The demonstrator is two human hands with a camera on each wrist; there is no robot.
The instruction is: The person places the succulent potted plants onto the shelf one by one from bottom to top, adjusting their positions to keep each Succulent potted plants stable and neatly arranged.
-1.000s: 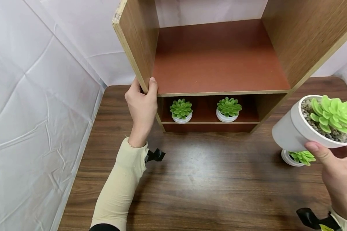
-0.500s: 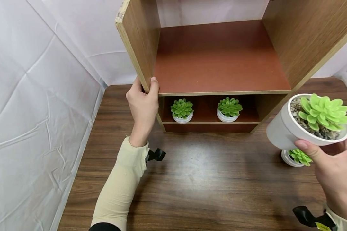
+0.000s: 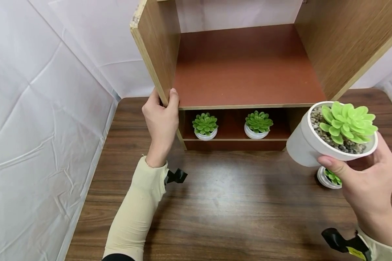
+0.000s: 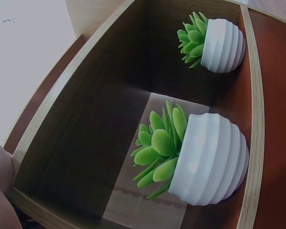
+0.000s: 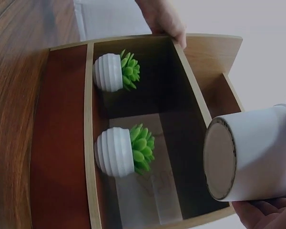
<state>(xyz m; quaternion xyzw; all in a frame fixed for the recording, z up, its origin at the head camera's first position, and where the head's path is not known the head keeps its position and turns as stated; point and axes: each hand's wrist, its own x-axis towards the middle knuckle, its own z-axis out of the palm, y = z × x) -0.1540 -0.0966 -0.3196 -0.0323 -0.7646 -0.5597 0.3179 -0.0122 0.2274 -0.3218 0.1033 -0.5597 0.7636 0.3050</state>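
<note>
The right hand point(image 3: 374, 181) pinches the large white pot point(image 3: 303, 145) near its rim, thumb on the near side, fingers behind. I see this pot held above the counter point(image 3: 228, 210), tilted, its base toward the shelf unit point(image 3: 238, 145) and its mouth tipped rightward, showing gravel point(image 3: 317, 117) and a green succulent point(image 3: 349, 121). How near the base lies to the right side panel point(image 3: 352, 40) I cannot tell.

The left hand point(image 3: 161, 121) grips the left side panel point(image 3: 160, 47) beside the front edge of the red-brown board point(image 3: 248, 69). Below that board, a left small plant point(image 3: 205, 125) and a right small plant point(image 3: 258, 123) stand upright, well apart. A third small plant point(image 3: 325, 180) sits on the counter, partly hidden by the right hand.

For a sound carry, I would judge it best to level the rim, lest gravel spill if loose; to bring the base clear of the panel's front edge; to pass above the third small plant; and to brace the unit with the left hand.
</note>
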